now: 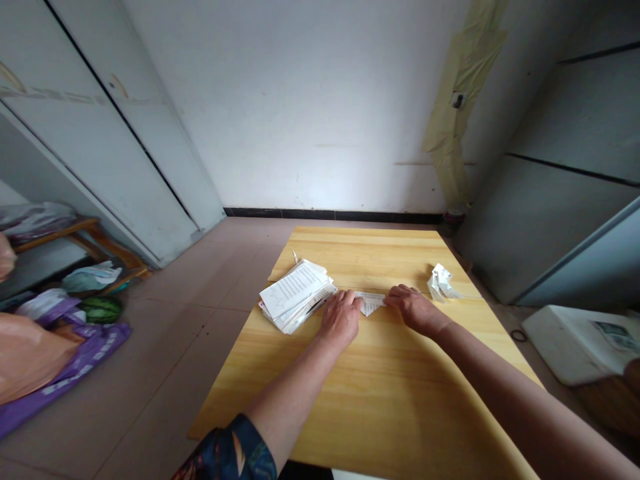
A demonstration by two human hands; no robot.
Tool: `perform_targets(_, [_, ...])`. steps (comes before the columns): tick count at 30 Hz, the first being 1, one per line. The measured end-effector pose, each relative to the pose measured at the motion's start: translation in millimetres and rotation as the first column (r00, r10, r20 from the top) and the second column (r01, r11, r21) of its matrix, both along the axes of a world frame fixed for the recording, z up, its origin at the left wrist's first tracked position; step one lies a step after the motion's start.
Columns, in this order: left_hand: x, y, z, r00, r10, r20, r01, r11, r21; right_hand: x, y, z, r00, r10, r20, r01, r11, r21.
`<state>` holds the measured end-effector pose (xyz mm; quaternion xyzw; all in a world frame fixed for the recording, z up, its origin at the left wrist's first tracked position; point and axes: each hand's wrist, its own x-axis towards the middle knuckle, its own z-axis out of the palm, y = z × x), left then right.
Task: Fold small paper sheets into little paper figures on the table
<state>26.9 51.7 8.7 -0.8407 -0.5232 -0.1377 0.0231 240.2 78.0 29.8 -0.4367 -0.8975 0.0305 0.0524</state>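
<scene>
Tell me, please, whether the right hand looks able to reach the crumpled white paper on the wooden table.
Probably yes: the right hand rests close beside the crumpled white paper, and nothing appears to stand between them on the pale yellow wooden tabletop.

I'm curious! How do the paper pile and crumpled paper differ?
The paper pile is flat and stacked and bigger; the crumpled paper is a small scrunched lump. The pile lies by the left hand, the crumpled paper by the right hand. Both are white, on the wooden table.
</scene>
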Motion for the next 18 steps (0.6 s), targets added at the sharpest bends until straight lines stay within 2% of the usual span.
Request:
perform_targets(4, [0, 0, 0.3, 1.0, -0.011, -0.026, 0.011, 1.0, 0.003, 2, -3, 2.5, 0.999, -0.021, 0.027, 0.02, 1.0, 0.015])
perform_targets(8, [0, 0, 0.6, 0.999, -0.024, -0.023, 0.025, 0.999, 0.023, -13, -4, 4.2, 0.998, -0.058, 0.025, 0.056, 0.996, 0.07])
perform_targets(13, [-1, 0, 1.3, 1.0, -0.017, -0.026, 0.018, 1.0, 0.003, -32, -4, 3.7, 0.996, -0.018, 0.085, 0.015, 0.999, 0.031])
perform_targets(18, [-1, 1, 0.0, 0.999, -0.025, 0.029, 0.025, 1.0, 0.003, -18, -7, 2.9, 0.993, -0.05, 0.111, 0.044, 0.997, 0.061])
